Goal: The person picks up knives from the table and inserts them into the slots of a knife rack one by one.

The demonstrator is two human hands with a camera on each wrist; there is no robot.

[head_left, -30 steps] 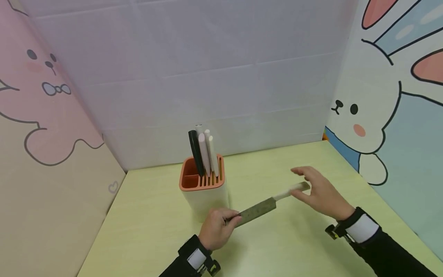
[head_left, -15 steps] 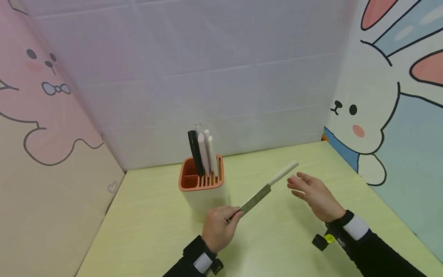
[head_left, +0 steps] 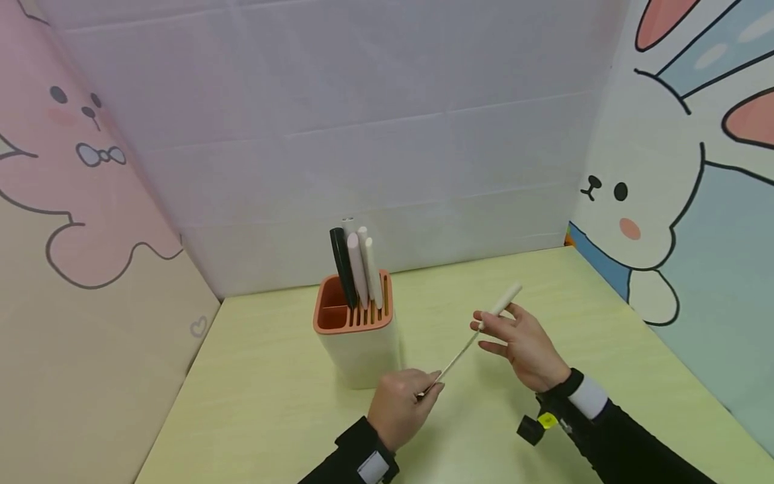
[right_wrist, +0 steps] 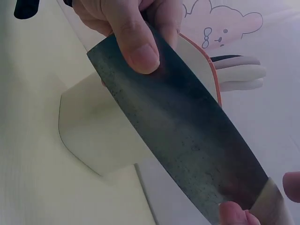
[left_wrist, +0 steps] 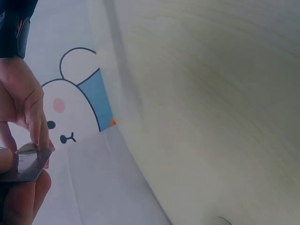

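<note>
knife (head_left: 468, 339) up off surface (head_left: 290, 396), beside knife block (head_left: 357, 336) | left hand (head_left: 402, 407) pinching blade tip, keeps clear of edge | right hand (head_left: 523, 343) loosely curled round handle, steadying

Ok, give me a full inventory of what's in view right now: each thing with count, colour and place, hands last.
knife: one, dark grey blade with cream handle, held in the air between both hands, right of the block.
knife block: one, cream body with orange slotted top, standing on the table near the back wall.
handles in the block: one black, about three cream or pale pink, upright in the slots.
table: one, pale yellow-green.
wall panels: cartoon rabbit on the right, pink bear on the left, plain white at the back.
left hand: pinches the blade tip.
right hand: fingers on the knife where blade meets handle.
</note>
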